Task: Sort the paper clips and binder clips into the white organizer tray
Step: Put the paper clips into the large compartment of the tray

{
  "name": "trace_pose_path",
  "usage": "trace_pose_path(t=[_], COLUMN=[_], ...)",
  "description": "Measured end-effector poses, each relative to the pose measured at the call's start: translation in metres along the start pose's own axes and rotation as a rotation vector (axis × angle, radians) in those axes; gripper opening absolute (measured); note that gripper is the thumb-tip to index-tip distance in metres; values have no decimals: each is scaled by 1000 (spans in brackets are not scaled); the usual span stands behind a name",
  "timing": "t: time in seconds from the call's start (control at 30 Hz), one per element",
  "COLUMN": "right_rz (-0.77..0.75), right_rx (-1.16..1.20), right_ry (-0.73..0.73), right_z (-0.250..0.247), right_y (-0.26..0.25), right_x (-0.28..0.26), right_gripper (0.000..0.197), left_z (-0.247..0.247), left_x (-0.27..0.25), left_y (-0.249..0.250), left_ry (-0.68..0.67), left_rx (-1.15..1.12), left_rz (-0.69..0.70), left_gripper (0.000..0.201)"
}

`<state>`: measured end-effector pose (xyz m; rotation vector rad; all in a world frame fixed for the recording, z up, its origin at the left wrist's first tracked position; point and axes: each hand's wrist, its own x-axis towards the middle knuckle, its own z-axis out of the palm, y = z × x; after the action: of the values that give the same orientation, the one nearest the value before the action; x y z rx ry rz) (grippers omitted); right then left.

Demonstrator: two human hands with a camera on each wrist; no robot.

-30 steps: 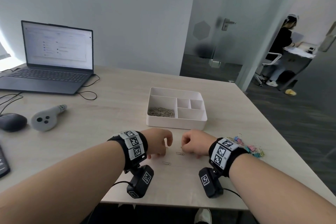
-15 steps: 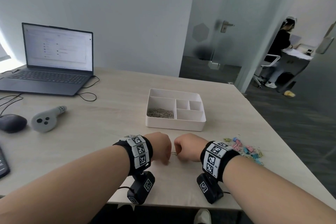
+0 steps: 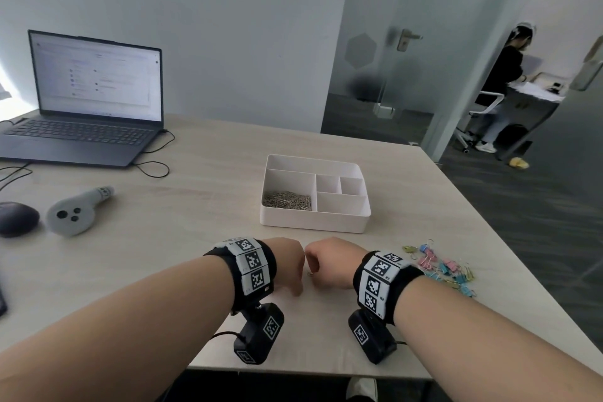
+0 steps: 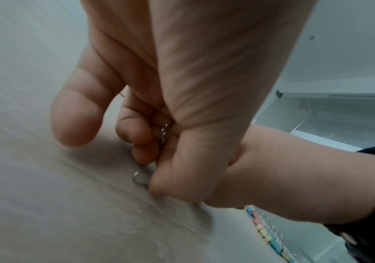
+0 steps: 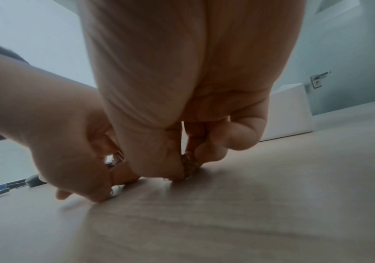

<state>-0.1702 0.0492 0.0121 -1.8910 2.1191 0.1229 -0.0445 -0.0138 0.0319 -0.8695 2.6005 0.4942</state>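
The white organizer tray [image 3: 313, 226] stands mid-table, with a heap of silver paper clips [image 3: 287, 201] in its large left compartment. The coloured binder clips [image 3: 443, 268] lie in a loose pile to the right of my right wrist. My left hand [image 3: 290, 266] and right hand [image 3: 326, 263] are fists, knuckles almost touching, down on the table just before the tray. In the left wrist view my left hand [image 4: 136, 138] curls round paper clips [image 4: 164, 132], and one clip [image 4: 140, 176] lies at its fingertips. My right hand [image 5: 190, 160] pinches paper clips [image 5: 188, 165] against the tabletop.
An open laptop [image 3: 91, 101] with its cables sits at the back left. A grey controller [image 3: 75, 212] and a dark mouse [image 3: 16, 217] lie on the left. The table's near edge runs just below my wrists. A person stands beyond the glass door [image 3: 385, 42].
Both hands have drawn together until they nearly touch. The loose paper clips seen on the table between them a second ago are now under or in the fingers.
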Motion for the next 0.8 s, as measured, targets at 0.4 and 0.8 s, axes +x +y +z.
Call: trace_pose_path(t=[0.4,0.8], right_rz=[-24,16], right_rx=[-35,32], right_ry=[38,46], right_z=[-3,-3], right_y=[3,12], right_x=[7,23], right_gripper=[9,8], left_z=[-4,-37], left_x=[17,51], left_y=[-40,-66], left_ry=[230,621], left_rx=[-139,-278], left_rz=[-41,-9], left_gripper=[7,4])
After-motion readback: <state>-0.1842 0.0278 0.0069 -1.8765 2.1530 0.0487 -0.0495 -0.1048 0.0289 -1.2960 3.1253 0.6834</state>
